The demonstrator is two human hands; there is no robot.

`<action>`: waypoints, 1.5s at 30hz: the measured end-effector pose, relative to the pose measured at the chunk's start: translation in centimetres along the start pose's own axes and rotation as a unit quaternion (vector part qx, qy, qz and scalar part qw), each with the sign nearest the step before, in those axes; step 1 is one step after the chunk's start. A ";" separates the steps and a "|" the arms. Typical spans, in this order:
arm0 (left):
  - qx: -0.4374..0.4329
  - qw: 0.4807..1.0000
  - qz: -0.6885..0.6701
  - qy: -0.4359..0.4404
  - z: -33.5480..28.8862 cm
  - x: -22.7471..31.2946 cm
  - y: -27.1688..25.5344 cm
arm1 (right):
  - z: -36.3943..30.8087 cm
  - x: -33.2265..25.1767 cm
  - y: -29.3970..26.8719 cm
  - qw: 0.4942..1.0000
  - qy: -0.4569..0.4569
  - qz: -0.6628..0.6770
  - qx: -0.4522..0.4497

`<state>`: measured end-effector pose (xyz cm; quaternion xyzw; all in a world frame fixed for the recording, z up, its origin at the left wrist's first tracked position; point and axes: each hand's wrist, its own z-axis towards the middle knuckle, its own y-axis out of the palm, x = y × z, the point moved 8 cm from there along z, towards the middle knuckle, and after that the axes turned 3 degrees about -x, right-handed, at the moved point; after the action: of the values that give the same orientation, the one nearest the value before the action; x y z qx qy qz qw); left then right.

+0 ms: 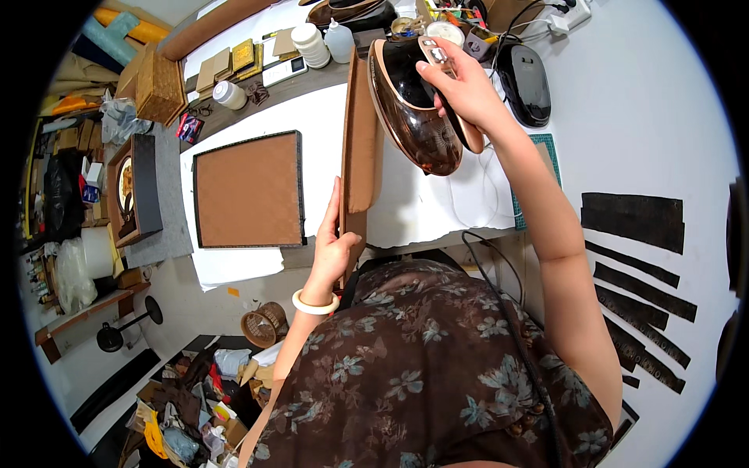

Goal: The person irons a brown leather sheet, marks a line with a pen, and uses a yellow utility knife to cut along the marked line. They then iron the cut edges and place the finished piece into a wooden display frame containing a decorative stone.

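My right hand (466, 87) is wrapped round the handle of a steam iron (421, 132), brown and see-through with a copper-coloured rim. The iron is raised over the table, its soleplate side facing left toward a brown box-like piece (360, 148). That piece stands on edge, and my left hand (335, 249) grips its near end, fingers on the left face and thumb on the right. Whether iron and piece touch, I cannot tell. Left of them, a flat brown panel (248, 189) with a black border lies on white paper (324, 117).
Along the back stand white bottles (310, 45), a white jar (229, 95) and small yellow blocks (243, 54). A black iron base (524, 84) sits at the right, near a green cutting mat (518, 204). A cable (488, 253) hangs at the front edge.
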<state>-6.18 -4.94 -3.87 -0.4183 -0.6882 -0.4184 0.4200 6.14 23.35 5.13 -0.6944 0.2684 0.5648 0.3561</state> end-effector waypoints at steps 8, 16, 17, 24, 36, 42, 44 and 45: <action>-0.009 1.000 -0.011 0.011 -0.1 0.0 0.1 | 0.3 -0.6 1.7 0.999 0.005 -0.032 -0.011; -0.016 0.999 0.023 0.019 -0.1 0.3 0.4 | 0.1 -1.1 2.5 0.999 0.028 -0.034 -0.020; -0.016 0.999 0.024 0.015 -0.2 0.3 0.4 | 0.2 -1.0 2.5 0.999 0.032 -0.032 -0.019; -0.013 1.000 0.005 -0.021 -0.4 0.7 0.6 | 0.2 -1.1 2.5 0.997 0.033 -0.062 -0.009; -0.015 1.000 -0.001 -0.018 -0.4 0.6 0.6 | 0.4 -1.6 2.7 0.991 0.045 -0.127 0.005; -0.016 0.999 0.031 0.003 -0.2 0.6 0.5 | 0.2 -1.2 2.3 0.990 0.063 -0.127 0.001; -0.017 0.999 0.035 0.010 -0.2 0.5 0.4 | -0.2 -1.4 2.2 0.990 0.068 -0.127 0.003; -0.017 0.999 0.036 0.012 -0.2 0.4 0.3 | -0.3 -1.4 2.3 0.991 0.063 -0.114 0.001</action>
<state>-5.94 -4.90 -3.37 -0.4446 -0.6603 -0.4201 0.4358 4.25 21.73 6.10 -0.7543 0.2096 0.4754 0.4013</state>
